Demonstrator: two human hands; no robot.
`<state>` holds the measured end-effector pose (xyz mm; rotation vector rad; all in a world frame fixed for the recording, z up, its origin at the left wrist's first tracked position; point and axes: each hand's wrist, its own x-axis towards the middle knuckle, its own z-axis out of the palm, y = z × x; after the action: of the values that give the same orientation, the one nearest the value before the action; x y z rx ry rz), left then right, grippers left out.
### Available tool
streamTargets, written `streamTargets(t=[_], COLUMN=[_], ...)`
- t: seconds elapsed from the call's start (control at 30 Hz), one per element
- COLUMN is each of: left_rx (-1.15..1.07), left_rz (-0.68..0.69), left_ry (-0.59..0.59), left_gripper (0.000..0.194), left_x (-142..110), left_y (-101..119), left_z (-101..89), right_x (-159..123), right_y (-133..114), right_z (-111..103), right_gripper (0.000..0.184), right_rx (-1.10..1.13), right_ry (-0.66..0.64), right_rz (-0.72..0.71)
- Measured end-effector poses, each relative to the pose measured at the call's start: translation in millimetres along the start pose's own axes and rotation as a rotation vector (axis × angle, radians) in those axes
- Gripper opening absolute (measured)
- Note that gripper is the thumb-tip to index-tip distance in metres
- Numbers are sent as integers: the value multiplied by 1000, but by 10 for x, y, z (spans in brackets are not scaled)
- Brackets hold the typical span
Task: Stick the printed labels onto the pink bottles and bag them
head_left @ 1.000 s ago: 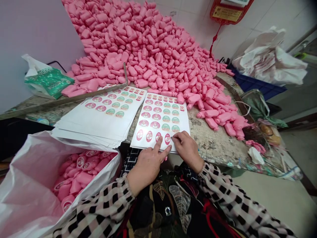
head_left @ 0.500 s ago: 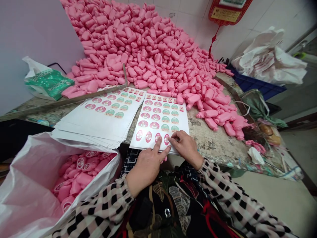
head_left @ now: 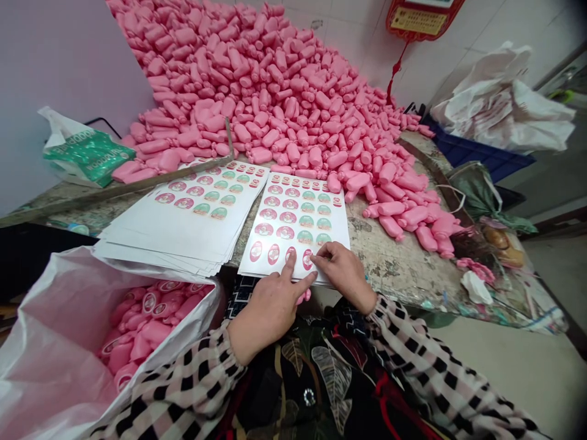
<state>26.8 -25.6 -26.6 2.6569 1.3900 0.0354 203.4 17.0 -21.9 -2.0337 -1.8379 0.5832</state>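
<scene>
A sheet of stickers (head_left: 298, 206) lies on the table's near edge, with pink and green oval labels in rows. My left hand (head_left: 270, 305) rests at its lower edge, forefinger and thumb stretched over the bottom row. Beneath that hand a bit of a small pink bottle (head_left: 303, 297) shows, held by the curled fingers; most of it is hidden. My right hand (head_left: 343, 272) has its thumb and forefinger pinched at the edge of the rightmost oval sticker (head_left: 307, 259) in the bottom row. That sticker still lies against the sheet.
A big heap of pink bottles (head_left: 257, 79) covers the back of the table. Left of my sheet is a stack of sticker sheets (head_left: 178, 232) under a metal bar (head_left: 137, 183). A white sack (head_left: 50, 330) with labelled bottles stands at front left. A blue crate (head_left: 486, 159) is at right.
My right fingertips have shifted slightly left onto the edge of the last oval sticker. My left hand has stayed nearly in place, and the view has moved a little.
</scene>
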Motion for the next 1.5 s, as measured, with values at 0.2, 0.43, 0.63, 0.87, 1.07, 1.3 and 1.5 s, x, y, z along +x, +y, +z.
streamTargets(t=[0.2, 0.43, 0.63, 0.87, 1.07, 1.3, 1.5], left_rx=[69, 101, 86, 107, 109, 129, 136], left_rz=[-19, -40, -44, -33, -29, -32, -33], left_ry=[-77, -41, -41, -13, -25, 1, 8], left_gripper=[63, 61, 60, 66, 64, 65, 68], left_x=[65, 64, 66, 57, 43, 38, 36], left_y=[26, 60, 58, 59, 49, 51, 52], left_z=[-17, 5, 36, 51, 16, 38, 80], right_x=[21, 3, -24, -120, -211, -180, -212], right_y=[-27, -43, -51, -130, -268, -174, 22], right_z=[-55, -30, -17, -22, -163, -377, 45], right_gripper=[23, 27, 24, 21, 28, 23, 25], right_rx=[-35, -62, -59, -278, -420, 100, 776], right_ry=[-37, -5, 9, 121, 225, 317, 29], right_rz=[-14, -15, -8, -208, -334, -255, -32])
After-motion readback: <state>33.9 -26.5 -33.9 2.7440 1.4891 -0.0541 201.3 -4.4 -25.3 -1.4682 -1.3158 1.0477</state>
